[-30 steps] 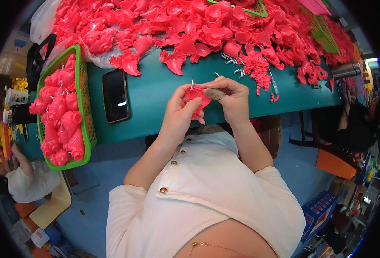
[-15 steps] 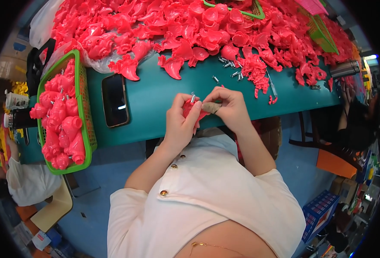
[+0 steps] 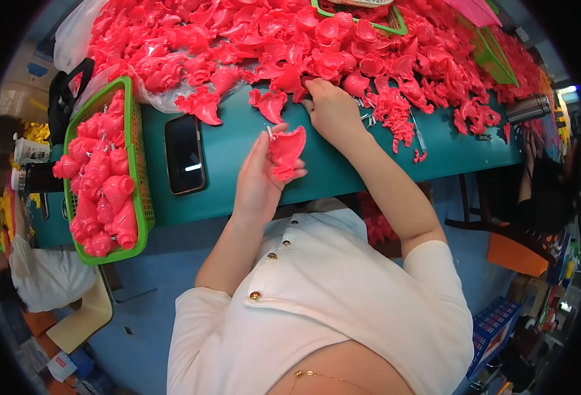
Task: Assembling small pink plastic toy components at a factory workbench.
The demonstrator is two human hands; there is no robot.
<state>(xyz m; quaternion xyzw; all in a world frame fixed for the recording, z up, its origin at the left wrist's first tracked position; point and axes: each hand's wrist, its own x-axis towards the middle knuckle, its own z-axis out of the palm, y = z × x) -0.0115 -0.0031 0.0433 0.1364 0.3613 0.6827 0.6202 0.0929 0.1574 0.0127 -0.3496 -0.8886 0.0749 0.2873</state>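
My left hand (image 3: 256, 181) holds a curved, glossy red plastic shell piece (image 3: 288, 147) above the near part of the table, its hollow side showing. A small silver metal part (image 3: 270, 133) stands at the shell's left edge, by my fingertips. My right hand (image 3: 338, 113) reaches to the front edge of the heap, its fingers and thumb closed about another red plastic shell (image 3: 294, 80). The back of that hand hides part of the grip. A loose red shell (image 3: 268, 105) lies on the table between the two hands.
A large heap of red shells (image 3: 238, 33) covers the back of the green table (image 3: 231, 145). At left stand a phone (image 3: 185, 155) and a green basket (image 3: 139, 197) of red assembled pieces. Small red scraps (image 3: 393, 112), metal parts (image 3: 369, 120) and a thin tool (image 3: 417, 131) lie right.
My hands were together on a red piece and have come apart. The left has kept its shell and turned it hollow side up; the right has moved forward to the heap.
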